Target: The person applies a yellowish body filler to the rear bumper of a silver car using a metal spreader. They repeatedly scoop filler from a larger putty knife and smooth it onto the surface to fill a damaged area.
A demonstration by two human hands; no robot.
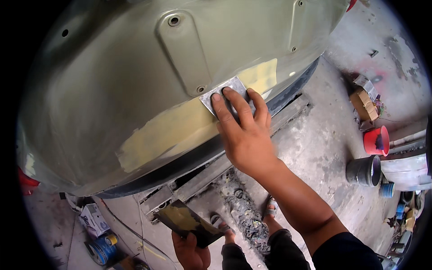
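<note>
My right hand (245, 126) presses a flat metal filler spreader (211, 100) against a greenish-grey car body panel (112, 81), fingers laid over its upper face. Under and around the spreader runs a band of pale yellow body filler (162, 132) along the panel's lower edge; another part of it (263, 75) shows on the spreader's far right side. Lower down, my left hand (191, 253) grips a dark rectangular mixing board (189, 223), thumb on top. Yellowish filler is smeared over the board's upper half. The left fingers beneath it are partly hidden.
A dark bumper edge (180, 164) runs below the panel. On the concrete floor at right stand a red bucket (376, 141), a black bucket (363, 171) and a cardboard box (363, 104). A blue can (101, 249) and a white box (93, 220) sit lower left, near cables.
</note>
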